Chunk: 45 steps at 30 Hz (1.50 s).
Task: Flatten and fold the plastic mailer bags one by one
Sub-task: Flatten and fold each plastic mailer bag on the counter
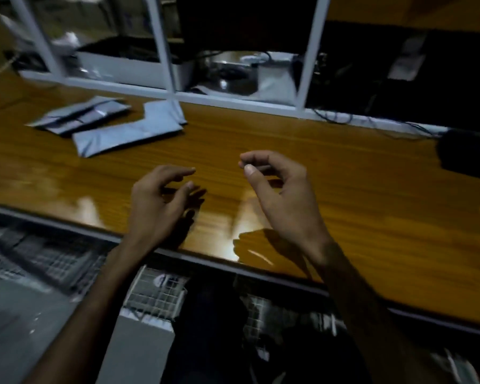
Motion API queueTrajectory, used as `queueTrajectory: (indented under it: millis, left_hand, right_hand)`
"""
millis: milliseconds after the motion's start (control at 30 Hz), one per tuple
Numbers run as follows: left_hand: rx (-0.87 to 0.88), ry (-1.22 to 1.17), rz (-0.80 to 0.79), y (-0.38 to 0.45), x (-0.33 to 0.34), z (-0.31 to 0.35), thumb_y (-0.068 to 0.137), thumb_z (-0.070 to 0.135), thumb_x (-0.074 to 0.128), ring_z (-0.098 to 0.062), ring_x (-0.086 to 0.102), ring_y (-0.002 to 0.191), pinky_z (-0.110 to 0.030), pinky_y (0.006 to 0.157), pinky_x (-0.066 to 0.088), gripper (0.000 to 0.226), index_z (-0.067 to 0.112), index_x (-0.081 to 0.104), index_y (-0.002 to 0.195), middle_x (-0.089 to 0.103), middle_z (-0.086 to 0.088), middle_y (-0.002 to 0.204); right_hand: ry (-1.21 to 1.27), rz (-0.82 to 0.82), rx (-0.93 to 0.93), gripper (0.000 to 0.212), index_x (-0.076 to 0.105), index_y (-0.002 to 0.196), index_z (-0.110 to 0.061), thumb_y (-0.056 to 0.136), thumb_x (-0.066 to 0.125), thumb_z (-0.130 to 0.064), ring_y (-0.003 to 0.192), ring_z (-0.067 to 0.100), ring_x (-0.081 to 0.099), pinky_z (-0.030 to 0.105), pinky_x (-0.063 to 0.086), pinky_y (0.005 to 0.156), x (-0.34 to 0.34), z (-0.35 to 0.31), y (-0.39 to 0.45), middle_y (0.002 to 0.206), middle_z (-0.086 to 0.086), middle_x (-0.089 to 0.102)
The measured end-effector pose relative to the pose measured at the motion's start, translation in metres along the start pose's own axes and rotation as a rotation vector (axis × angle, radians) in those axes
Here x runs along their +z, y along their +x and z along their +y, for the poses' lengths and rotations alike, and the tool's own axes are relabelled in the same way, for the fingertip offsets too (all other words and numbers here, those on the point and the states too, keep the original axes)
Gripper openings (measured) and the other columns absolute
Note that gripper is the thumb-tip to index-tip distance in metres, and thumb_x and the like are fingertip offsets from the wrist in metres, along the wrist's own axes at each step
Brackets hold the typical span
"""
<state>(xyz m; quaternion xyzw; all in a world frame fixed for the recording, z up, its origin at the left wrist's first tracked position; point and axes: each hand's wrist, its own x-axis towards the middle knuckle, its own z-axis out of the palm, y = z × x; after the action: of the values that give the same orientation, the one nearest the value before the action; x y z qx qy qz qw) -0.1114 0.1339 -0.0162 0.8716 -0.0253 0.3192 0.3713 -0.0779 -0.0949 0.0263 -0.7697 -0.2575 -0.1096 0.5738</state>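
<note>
Inspector: State of the hands?

Operator: I found my left hand and right hand loosely curled, holding nothing, over the wooden counter.

Inspector: The bags?

Operator: The folded mailer bags lay far left. I judged the next needed smoothing flat before creasing.

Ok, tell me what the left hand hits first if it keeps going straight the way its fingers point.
Probably nothing soon: the left hand points right, across bare wooden table, toward the right hand. Height is unclear.
</note>
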Motion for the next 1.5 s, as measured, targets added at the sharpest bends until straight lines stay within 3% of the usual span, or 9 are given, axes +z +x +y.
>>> queueTrajectory:
  millis: [100, 233, 400, 500, 667, 900, 1133, 1267, 1500]
  left_hand:
    - [-0.04, 0.114, 0.005, 0.026, -0.001, -0.032, 0.099, 0.027, 0.067, -0.015, 0.067, 0.106, -0.041, 0.084, 0.062, 0.024, 0.02, 0.074, 0.121, 0.066, 0.002, 0.119]
    - [-0.131, 0.308, 0.024, 0.062, -0.008, -0.069, 0.098, 0.041, 0.065, -0.017, 0.062, 0.112, -0.04, 0.09, 0.06, 0.036, 0.021, 0.068, 0.128, 0.06, -0.003, 0.133]
    - [-0.245, 0.529, 0.131, 0.096, -0.038, -0.124, 0.095, 0.047, 0.063, -0.031, 0.049, 0.13, -0.052, 0.101, 0.051, 0.046, 0.018, 0.068, 0.13, 0.057, -0.011, 0.138]
    - [-0.35, 0.614, 0.214, 0.105, -0.042, -0.143, 0.096, 0.053, 0.055, -0.035, 0.043, 0.134, -0.053, 0.104, 0.045, 0.05, 0.021, 0.066, 0.132, 0.052, -0.015, 0.144]
    - [-0.551, 0.585, 0.167, 0.11, -0.041, -0.16, 0.085, 0.071, 0.058, -0.041, 0.042, 0.136, -0.058, 0.105, 0.045, 0.079, 0.022, 0.05, 0.146, 0.042, -0.019, 0.15]
    - [-0.551, 0.494, 0.168, 0.11, -0.039, -0.16, 0.077, 0.057, 0.072, -0.039, 0.044, 0.135, -0.052, 0.104, 0.05, 0.067, 0.023, 0.062, 0.134, 0.041, -0.015, 0.15]
    - [-0.395, 0.442, 0.201, 0.105, -0.033, -0.14, 0.085, 0.015, 0.076, -0.029, 0.053, 0.122, -0.04, 0.095, 0.052, 0.035, 0.016, 0.071, 0.12, 0.053, -0.012, 0.133]
    - [-0.298, 0.326, 0.08, 0.097, -0.013, -0.112, 0.092, 0.015, 0.076, -0.019, 0.059, 0.108, -0.03, 0.08, 0.051, 0.02, 0.017, 0.075, 0.112, 0.058, -0.005, 0.128]
    - [-0.018, 0.203, -0.171, 0.077, 0.048, -0.048, 0.093, 0.017, 0.074, -0.014, 0.057, 0.111, -0.032, 0.087, 0.054, 0.01, 0.019, 0.077, 0.103, 0.059, 0.002, 0.121]
  right_hand:
    - [-0.024, -0.063, -0.037, 0.021, 0.072, 0.122, -0.022, 0.104, 0.062, -0.024, 0.106, 0.003, 0.065, 0.039, 0.062, 0.082, 0.036, 0.021, 0.042, 0.118, -0.013, 0.07]
    - [-0.105, -0.144, -0.049, 0.025, 0.069, 0.126, -0.022, 0.104, 0.06, -0.024, 0.107, -0.001, 0.062, 0.037, 0.062, 0.085, 0.076, 0.051, 0.092, 0.125, -0.011, 0.067]
    - [-0.221, -0.201, -0.078, 0.031, 0.066, 0.133, -0.021, 0.102, 0.062, -0.021, 0.107, 0.004, 0.061, 0.032, 0.06, 0.087, 0.119, 0.076, 0.145, 0.133, -0.005, 0.062]
    - [-0.263, -0.276, -0.016, 0.043, 0.058, 0.142, -0.026, 0.1, 0.065, -0.023, 0.113, 0.009, 0.06, 0.04, 0.062, 0.088, 0.148, 0.093, 0.178, 0.141, -0.003, 0.054]
    - [-0.257, -0.281, 0.116, 0.06, 0.048, 0.151, -0.022, 0.097, 0.071, -0.029, 0.138, 0.026, 0.047, 0.04, 0.045, 0.111, 0.188, 0.103, 0.223, 0.155, 0.006, 0.044]
    - [-0.106, -0.132, 0.18, 0.047, 0.06, 0.139, -0.017, 0.094, 0.073, -0.015, 0.13, 0.019, 0.054, 0.033, 0.05, 0.104, 0.213, 0.106, 0.238, 0.145, 0.003, 0.056]
    - [-0.067, 0.01, 0.188, 0.038, 0.067, 0.131, -0.014, 0.093, 0.073, -0.011, 0.128, 0.017, 0.056, 0.033, 0.051, 0.104, 0.164, 0.108, 0.206, 0.137, 0.002, 0.063]
    - [-0.098, 0.037, 0.204, 0.036, 0.068, 0.13, -0.013, 0.095, 0.073, -0.012, 0.128, 0.017, 0.056, 0.032, 0.049, 0.107, 0.1, 0.112, 0.171, 0.137, 0.002, 0.064]
    - [-0.165, 0.149, 0.322, 0.036, 0.069, 0.129, -0.019, 0.094, 0.075, -0.013, 0.126, 0.02, 0.06, 0.043, 0.055, 0.103, -0.026, 0.122, 0.1, 0.139, 0.001, 0.063]
